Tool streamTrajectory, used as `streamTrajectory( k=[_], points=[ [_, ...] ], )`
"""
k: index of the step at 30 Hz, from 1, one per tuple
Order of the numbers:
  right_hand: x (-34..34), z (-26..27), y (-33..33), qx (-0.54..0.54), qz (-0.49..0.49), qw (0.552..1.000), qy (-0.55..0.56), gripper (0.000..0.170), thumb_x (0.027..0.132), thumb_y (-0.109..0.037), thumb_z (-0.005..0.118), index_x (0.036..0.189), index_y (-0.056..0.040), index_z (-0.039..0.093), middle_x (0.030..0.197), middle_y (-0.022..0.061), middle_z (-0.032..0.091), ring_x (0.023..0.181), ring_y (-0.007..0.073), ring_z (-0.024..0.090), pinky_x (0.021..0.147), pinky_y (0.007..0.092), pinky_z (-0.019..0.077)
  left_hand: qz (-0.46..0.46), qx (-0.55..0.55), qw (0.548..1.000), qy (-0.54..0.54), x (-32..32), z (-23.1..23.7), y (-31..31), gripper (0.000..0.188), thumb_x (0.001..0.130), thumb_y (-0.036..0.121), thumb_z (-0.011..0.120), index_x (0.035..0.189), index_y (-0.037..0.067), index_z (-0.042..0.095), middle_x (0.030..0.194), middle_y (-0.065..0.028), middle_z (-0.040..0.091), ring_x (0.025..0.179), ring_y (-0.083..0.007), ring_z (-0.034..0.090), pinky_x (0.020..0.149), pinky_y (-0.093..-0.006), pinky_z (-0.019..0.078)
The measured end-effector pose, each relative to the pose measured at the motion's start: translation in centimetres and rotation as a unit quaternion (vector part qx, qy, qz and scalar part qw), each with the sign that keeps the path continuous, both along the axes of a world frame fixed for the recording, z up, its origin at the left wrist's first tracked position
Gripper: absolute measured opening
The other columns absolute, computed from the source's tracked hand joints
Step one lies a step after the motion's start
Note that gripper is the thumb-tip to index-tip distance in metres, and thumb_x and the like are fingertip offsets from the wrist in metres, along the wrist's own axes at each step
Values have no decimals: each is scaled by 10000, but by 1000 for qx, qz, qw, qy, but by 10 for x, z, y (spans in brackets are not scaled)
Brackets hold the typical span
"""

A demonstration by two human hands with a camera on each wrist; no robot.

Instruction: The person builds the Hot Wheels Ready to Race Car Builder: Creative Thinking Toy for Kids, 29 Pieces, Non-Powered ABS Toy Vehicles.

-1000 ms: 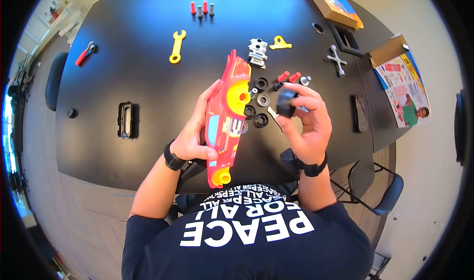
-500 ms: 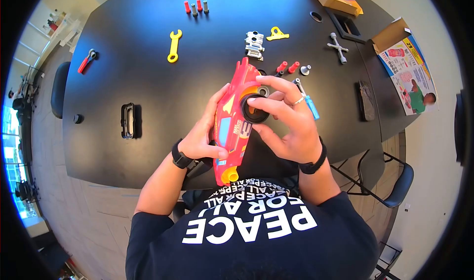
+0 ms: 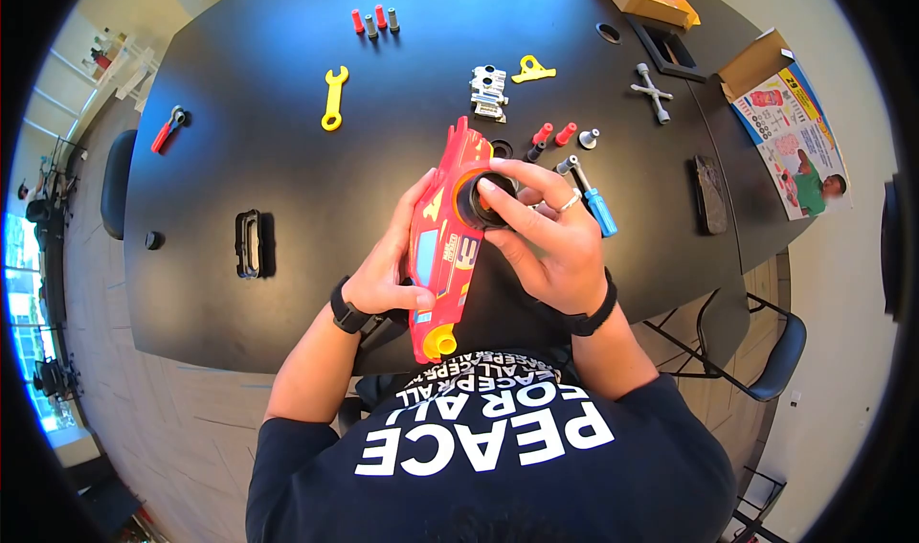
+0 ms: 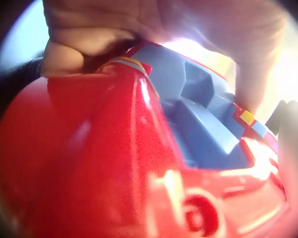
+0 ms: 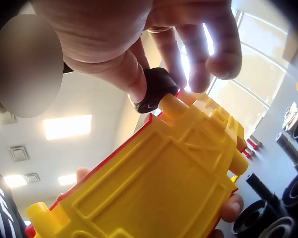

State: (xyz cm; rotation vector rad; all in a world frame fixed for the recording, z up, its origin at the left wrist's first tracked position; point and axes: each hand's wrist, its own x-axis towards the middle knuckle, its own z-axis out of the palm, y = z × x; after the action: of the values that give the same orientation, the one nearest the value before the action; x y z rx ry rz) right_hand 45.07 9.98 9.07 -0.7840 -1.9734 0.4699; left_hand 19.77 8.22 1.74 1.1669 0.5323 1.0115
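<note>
My left hand (image 3: 388, 265) grips a red toy car (image 3: 442, 256) along its side, the car tipped upright above the table. Its blue seats (image 4: 203, 124) show in the left wrist view, and its yellow underside (image 5: 154, 183) fills much of the right wrist view. Between thumb and fingers, my right hand (image 3: 560, 256) pinches a black toy tire (image 5: 160, 85). That tire sits right at a yellow axle stub (image 5: 172, 106) near one end of the car. At the other end, a second yellow stub (image 3: 439, 340) is bare.
Past my right hand lie a blue-handled screwdriver (image 3: 601, 213), red bolts (image 3: 566, 134) and black tires (image 5: 256, 218). Farther out are a silver engine piece (image 3: 488, 93), yellow wrench (image 3: 334, 98), grey cross wrench (image 3: 652, 94) and printed box (image 3: 780, 131). A black tray (image 3: 249, 243) lies left.
My right hand has brought the black tire leftward from beside the car onto its side at the axle stub. The blue-handled screwdriver has come into view. My left hand keeps hold of the car.
</note>
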Motion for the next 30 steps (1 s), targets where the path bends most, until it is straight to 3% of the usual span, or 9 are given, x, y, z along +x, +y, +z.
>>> streamTrajectory(
  k=[7, 10, 12, 14, 18, 19, 23, 26, 30],
  points=[
    [0, -4, 5, 23, 3, 1000, -13, 452, 883, 53, 838, 1320, -60, 808, 1426, 141, 689, 792, 151, 641, 673, 294, 554, 24, 3, 1000, 19, -1, 4, 0, 1582, 673, 653, 1023, 1805, 64, 89, 1800, -159, 328, 1673, -284, 352, 1326, -493, 378],
    [-4, 7, 2, -3, 5, 999, 53, 440, 880, 49, 839, 1306, -58, 809, 1422, 143, 688, 799, 147, 649, 659, 289, 545, 18, 17, 1000, -7, -3, 0, 2, 1594, 709, 549, 1053, 1816, 80, 7, 1793, -144, 331, 1615, -247, 426, 1307, -449, 387],
    [3, -2, 9, -1, -44, 996, 77, 362, 902, 25, 832, 1254, -59, 812, 1366, 134, 721, 776, 121, 649, 606, 264, 511, 35, -36, 995, -90, -3, 1, -1, 1601, 687, 567, 1064, 1810, 92, 26, 1707, -171, 445, 1462, -271, 604, 1183, -460, 543],
    [12, 1, 21, -50, -106, 993, 15, 313, 928, 17, 812, 1234, -51, 803, 1315, 107, 744, 738, 117, 644, 581, 260, 496, 26, -41, 988, -145, -9, -10, 3, 1439, 657, 591, 1076, 1719, 72, 255, 1438, -201, 618, 1077, -333, 785, 883, -448, 692],
    [26, -24, 47, -77, -139, 986, -44, 358, 931, 22, 798, 1283, -24, 758, 1336, 129, 752, 686, 141, 640, 594, 290, 503, 68, -44, 966, -246, -16, -9, 8, 1292, 690, 631, 1048, 1613, -16, 416, 1464, -199, 600, 1112, -333, 772, 902, -422, 686],
    [24, -22, 47, -151, -153, 974, -70, 383, 930, 21, 796, 1307, -15, 738, 1399, 170, 732, 872, 239, 746, 747, 358, 593, 90, -38, 967, -237, -17, -7, 8, 1290, 703, 643, 1036, 1621, -10, 408, 1468, -200, 597, 1107, -331, 773, 902, -422, 685],
    [18, -55, 63, -145, -88, 977, -126, 403, 941, 18, 775, 1339, -6, 714, 1486, 208, 688, 1356, 447, 655, 1140, 496, 554, 134, 1, 979, -156, -26, -8, 11, 1293, 734, 673, 1005, 1652, 23, 366, 1474, -204, 590, 1097, -326, 773, 900, -427, 682],
    [15, -78, 74, -61, -120, 977, -164, 398, 941, 45, 768, 1333, -13, 734, 1489, 184, 701, 1214, 401, 730, 990, 437, 614, 136, 16, 981, -138, -21, -12, 12, 1351, 721, 628, 1029, 1706, 133, 247, 1462, -212, 593, 1082, -315, 777, 895, -440, 683],
    [16, -90, 76, -108, -144, 969, -171, 284, 920, 29, 795, 1200, 2, 756, 1451, 203, 718, 1296, 433, 694, 1068, 471, 586, 104, 1, 984, -144, -19, -15, 10, 1401, 725, 574, 1044, 1745, 163, 176, 1460, -225, 596, 1083, -304, 789, 925, -446, 687]
  ],
)
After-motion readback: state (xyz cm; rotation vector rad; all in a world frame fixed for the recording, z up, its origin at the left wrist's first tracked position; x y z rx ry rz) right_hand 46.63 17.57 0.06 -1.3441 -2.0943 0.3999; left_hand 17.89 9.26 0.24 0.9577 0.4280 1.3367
